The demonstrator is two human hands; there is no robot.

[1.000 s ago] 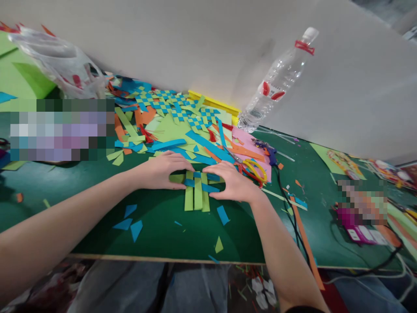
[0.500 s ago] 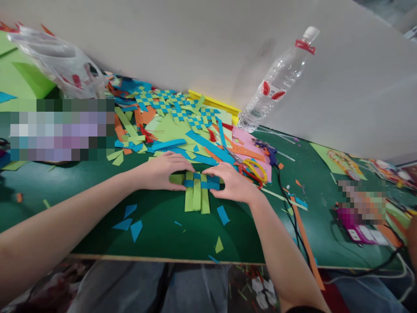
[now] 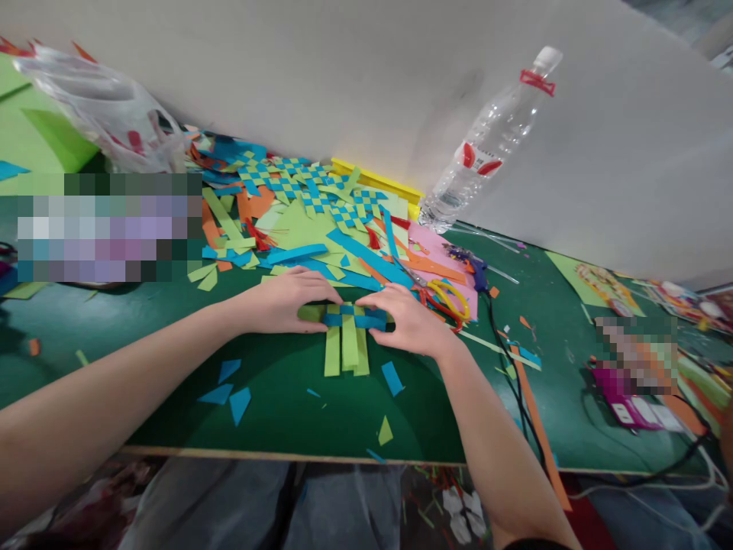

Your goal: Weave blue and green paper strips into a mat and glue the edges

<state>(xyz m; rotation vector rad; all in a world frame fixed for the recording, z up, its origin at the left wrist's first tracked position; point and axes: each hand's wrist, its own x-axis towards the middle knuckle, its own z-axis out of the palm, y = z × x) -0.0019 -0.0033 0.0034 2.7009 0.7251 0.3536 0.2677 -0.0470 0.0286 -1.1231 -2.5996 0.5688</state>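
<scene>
Low over the table's front part, green and blue paper strips [image 3: 349, 336] are interlaced into a small checkered weave. Its green ends hang toward me, and a blue strip runs crosswise. From the left side, my left hand [image 3: 292, 302] grips the weave's edge with thumb and fingers. My right hand [image 3: 409, 321] pinches its right side, around the blue strip's end. Both hands partly cover the upper edge of the weave. Just beyond the right hand lie scissors [image 3: 450, 296] with yellow and orange handles.
Behind the hands lie finished-looking checkered weaves [image 3: 312, 187] and loose strips. A plastic bottle [image 3: 486, 145] leans against the wall. A plastic bag [image 3: 114, 114] stands at left. A glue gun [image 3: 478, 271] with a black cord lies at right. Blue scraps [image 3: 239, 405] dot the green table [image 3: 321, 428].
The middle green strip has shifted slightly right and lies differently over the blue strip. Both hands stay in nearly the same place, holding the weave.
</scene>
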